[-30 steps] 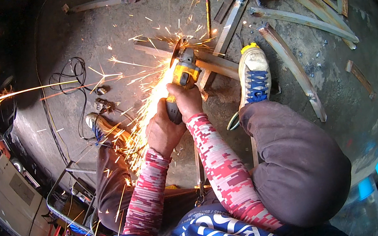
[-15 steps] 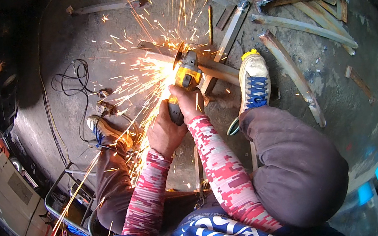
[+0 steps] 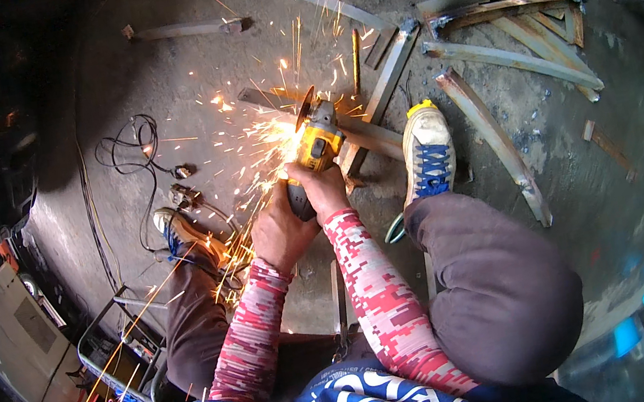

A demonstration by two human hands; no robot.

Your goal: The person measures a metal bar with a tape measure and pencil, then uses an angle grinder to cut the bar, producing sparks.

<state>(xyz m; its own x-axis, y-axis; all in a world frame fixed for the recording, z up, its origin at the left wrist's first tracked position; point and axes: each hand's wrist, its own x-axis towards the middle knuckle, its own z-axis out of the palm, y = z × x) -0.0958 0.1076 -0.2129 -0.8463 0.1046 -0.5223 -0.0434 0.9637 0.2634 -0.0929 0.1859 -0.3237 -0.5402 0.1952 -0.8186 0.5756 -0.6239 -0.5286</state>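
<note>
A yellow and black angle grinder (image 3: 315, 145) is gripped in both hands, its disc (image 3: 306, 108) upright against a long metal bar (image 3: 369, 136). Sparks spray from the contact, mostly left and back toward me. My left hand (image 3: 280, 229) is wrapped round the grinder's dark rear body. Higher on the same body, my right hand (image 3: 321, 187) is closed with its thumb near the yellow housing. The bar lies slanted across another metal bar (image 3: 387, 77). Glare from the sparks hides the exact cutting spot.
My right shoe (image 3: 428, 152) stands beside the bar's right end; my left shoe (image 3: 175, 232) is among the sparks. Cables (image 3: 135, 146) loop on the floor at left. Several rusty metal bars (image 3: 515, 61) are piled far right. A metal-framed cart (image 3: 113, 343) stands at lower left.
The spark spray has become smaller and thinner. Both hands keep their hold on the grinder, which has hardly shifted against the bar. The whole view has moved slightly.
</note>
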